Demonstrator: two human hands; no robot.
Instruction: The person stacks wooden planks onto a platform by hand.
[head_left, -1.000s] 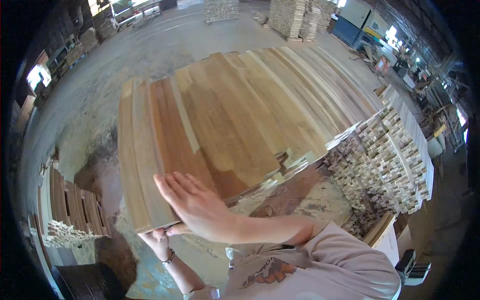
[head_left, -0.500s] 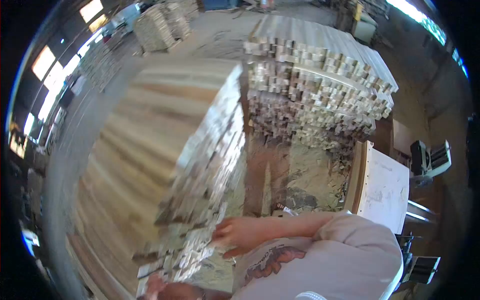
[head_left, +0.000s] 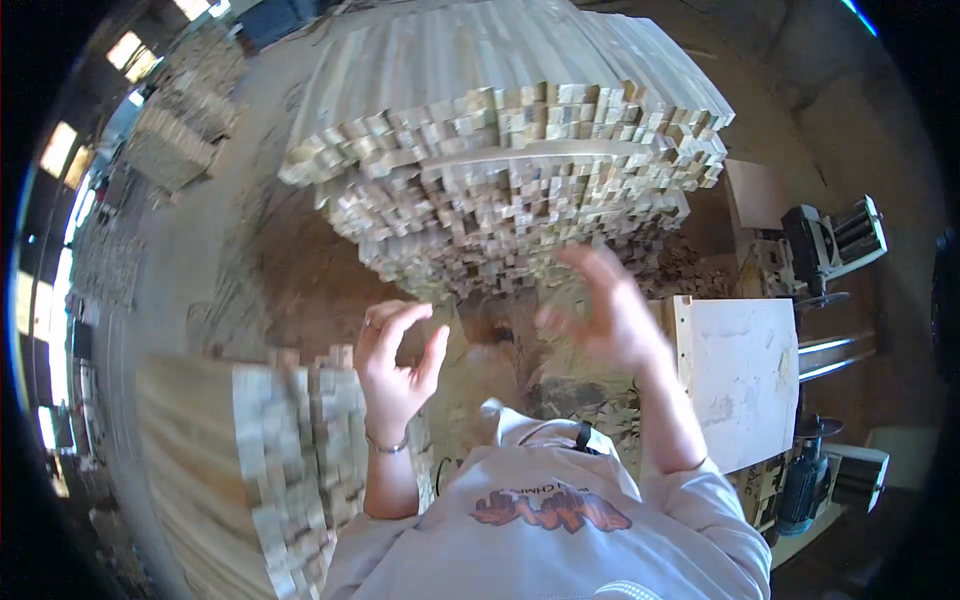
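My left hand (head_left: 395,355) is raised in front of my chest, its thumb and fingers curved apart with nothing between them; a ring and a bracelet show on it. To the right, my right hand (head_left: 610,310) is also lifted, somewhat blurred, with thumb and fingers spread and no object in it. Beyond both hands stands a large stack of wooden strips (head_left: 520,170), their cut ends facing me in uneven layers. Neither hand touches it. A second stack of wooden strips (head_left: 270,440) is at the lower left, close to my left forearm.
On the right is a white-topped table (head_left: 740,380) with a wooden edge. Beside it are a machine with rollers (head_left: 835,240) and a blue motor (head_left: 803,490). More stacked wood (head_left: 170,145) stands at the far left. Sawdust and scraps lie on the floor between the stacks.
Both hands have left the side of the near stack and risen in front of me. My view has turned right, so the far stack is now straight ahead and the near one lower left.
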